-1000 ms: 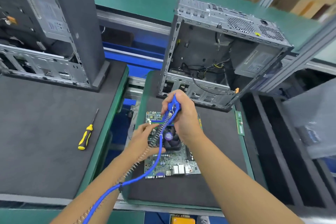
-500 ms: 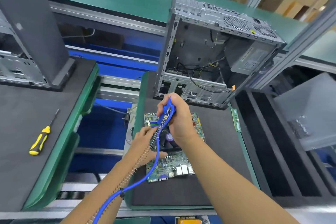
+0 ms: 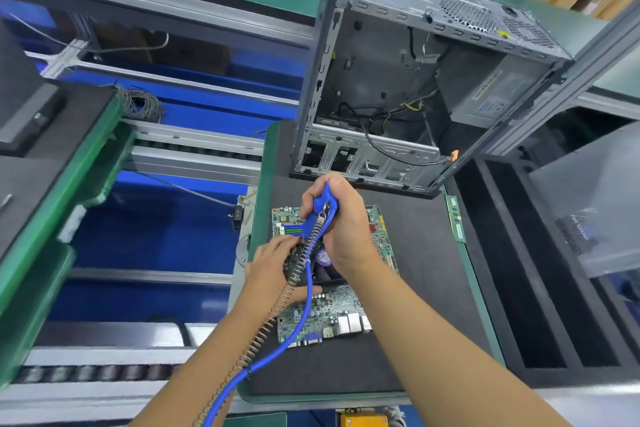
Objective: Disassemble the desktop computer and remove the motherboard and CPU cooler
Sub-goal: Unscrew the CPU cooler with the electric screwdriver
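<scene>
Right hand point(image 3: 346, 229): fist closed around the blue power screwdriver point(image 3: 320, 208), held upright with its tip pointing down at the CPU cooler point(image 3: 325, 265).
Left hand point(image 3: 273, 267): fingers and thumb curled over the cooler's left side, holding it.
Motherboard point(image 3: 332, 317): lies flat on the dark tabletop point(image 3: 426, 288), port side toward the person, under both hands.
CPU cooler: sits on the middle of the motherboard; its fan label shows between the hands.
Computer case point(image 3: 381, 80): stands open at the far end of the tabletop, loose cables inside.
Blue hose point(image 3: 294, 326): runs from the screwdriver across the left forearm, with a spring coil beside it.
Memory stick point(image 3: 455, 218): lies along the tabletop's right edge.
</scene>
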Demonstrator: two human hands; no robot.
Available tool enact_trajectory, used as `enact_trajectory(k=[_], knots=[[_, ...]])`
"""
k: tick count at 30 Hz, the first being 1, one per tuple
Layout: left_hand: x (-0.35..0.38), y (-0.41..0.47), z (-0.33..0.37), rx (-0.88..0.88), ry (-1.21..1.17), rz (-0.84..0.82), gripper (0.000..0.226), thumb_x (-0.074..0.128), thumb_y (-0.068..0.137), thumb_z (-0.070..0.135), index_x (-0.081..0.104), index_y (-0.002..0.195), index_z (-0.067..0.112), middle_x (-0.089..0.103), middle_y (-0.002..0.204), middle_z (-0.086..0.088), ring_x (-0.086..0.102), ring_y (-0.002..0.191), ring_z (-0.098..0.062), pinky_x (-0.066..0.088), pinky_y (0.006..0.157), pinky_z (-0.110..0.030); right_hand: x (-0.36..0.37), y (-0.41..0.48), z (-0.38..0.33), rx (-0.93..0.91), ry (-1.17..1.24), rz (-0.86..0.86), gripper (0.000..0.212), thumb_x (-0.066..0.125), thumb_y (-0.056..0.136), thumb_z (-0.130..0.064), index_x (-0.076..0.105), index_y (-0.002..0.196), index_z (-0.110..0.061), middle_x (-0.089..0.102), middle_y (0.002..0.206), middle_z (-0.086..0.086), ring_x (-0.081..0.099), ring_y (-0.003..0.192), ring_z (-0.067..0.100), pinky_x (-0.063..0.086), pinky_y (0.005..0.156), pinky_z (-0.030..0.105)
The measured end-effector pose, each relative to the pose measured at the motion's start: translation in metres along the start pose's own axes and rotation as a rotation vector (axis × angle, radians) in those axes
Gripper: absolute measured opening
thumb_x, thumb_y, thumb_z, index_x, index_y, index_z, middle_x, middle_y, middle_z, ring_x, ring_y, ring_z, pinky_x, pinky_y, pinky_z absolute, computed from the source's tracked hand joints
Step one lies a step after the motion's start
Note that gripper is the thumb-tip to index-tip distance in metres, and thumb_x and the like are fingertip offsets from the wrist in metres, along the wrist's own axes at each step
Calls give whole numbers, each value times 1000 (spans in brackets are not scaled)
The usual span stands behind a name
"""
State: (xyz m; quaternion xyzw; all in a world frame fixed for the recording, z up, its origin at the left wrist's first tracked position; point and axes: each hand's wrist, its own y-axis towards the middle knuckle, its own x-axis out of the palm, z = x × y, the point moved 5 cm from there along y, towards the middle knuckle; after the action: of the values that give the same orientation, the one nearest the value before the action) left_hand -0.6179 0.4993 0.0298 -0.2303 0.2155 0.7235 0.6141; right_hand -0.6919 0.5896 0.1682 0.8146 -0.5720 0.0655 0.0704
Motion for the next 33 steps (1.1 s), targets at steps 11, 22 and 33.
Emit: enact_trajectory(k=[11, 22, 33], knots=[[78, 7, 58, -23, -5, 48, 96, 59, 40, 96, 26, 123, 61, 16, 122, 64, 41, 103, -6, 33, 83, -40, -105, -7, -12, 16, 37, -2, 28, 47, 87, -39, 58, 75, -17, 56, 69, 11, 48, 67, 26, 37, 74, 43], [149, 24, 101, -51, -18, -13, 89, 71, 43, 89, 36, 122, 68, 43, 122, 42, 53, 111, -2, 51, 92, -46, -191, -17, -36, 11, 14, -15, 29, 48, 90, -39, 57, 80, -14, 57, 70, 11, 45, 67, 26, 36, 72, 44], [179, 26, 152, -110, 8, -88, 84, 83, 49, 71, 24, 108, 79, 44, 104, 42, 43, 100, 0, 32, 80, -34, -248, -36, -68, 1, 15, 1, 28, 49, 88, -41, 57, 78, -16, 56, 71, 12, 46, 71, 27, 37, 72, 43]])
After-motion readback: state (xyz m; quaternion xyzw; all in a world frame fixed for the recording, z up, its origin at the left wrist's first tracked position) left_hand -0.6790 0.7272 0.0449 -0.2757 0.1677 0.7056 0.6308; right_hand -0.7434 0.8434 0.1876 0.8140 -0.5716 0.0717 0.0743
